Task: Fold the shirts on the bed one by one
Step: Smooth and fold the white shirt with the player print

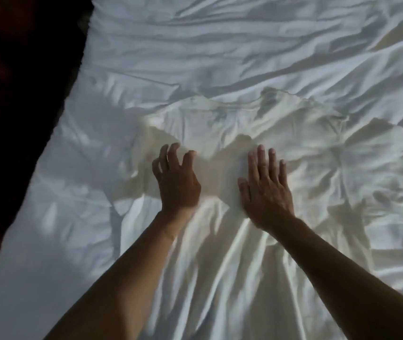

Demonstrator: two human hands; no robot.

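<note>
Right hand (266, 190) flat on cream shirt (220, 119); left hand (177, 180) beside, fingers bent

I am looking down into what reads as a dimly lit bedroom, since a wide bed (48, 241) under a rumpled white sheet (220, 45) fills nearly the whole view, with only a dark strip (11, 94) along its left edge.
</note>
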